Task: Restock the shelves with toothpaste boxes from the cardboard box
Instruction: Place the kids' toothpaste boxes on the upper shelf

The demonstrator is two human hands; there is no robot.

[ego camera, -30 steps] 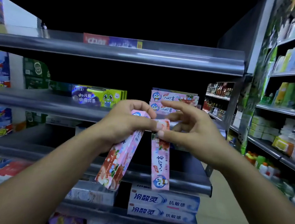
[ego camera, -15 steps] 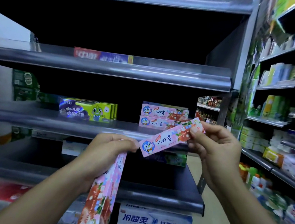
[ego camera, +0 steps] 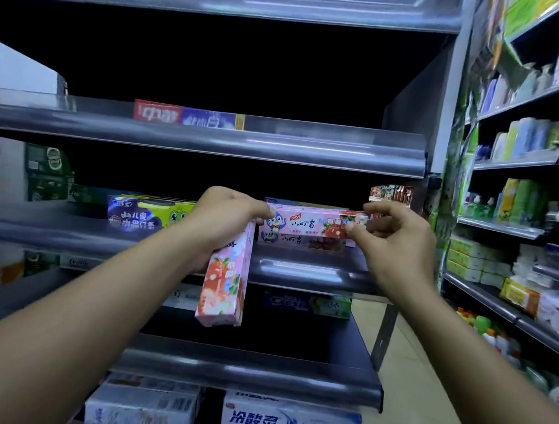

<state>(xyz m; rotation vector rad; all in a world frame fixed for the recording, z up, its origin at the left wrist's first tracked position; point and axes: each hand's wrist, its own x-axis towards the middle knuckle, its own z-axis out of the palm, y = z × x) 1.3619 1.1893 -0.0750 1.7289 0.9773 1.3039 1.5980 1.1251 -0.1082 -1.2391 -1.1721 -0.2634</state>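
Observation:
My left hand grips pink toothpaste boxes that hang down in front of the middle shelf. My right hand holds the right end of another pink toothpaste box, level and lengthwise, on top of a stack of the same pink boxes on that shelf. The fingertips of my left hand touch its left end. The cardboard box is out of sight.
Green and purple children's toothpaste boxes lie left of the pink stack. A red and blue box sits on the shelf above. White toothpaste boxes fill the bottom shelf. An aisle floor and more stocked shelves are on the right.
My right hand took one pink box from the left hand's bunch, turned it level and carried it up onto the pink stack. The left hand rose with the remaining boxes.

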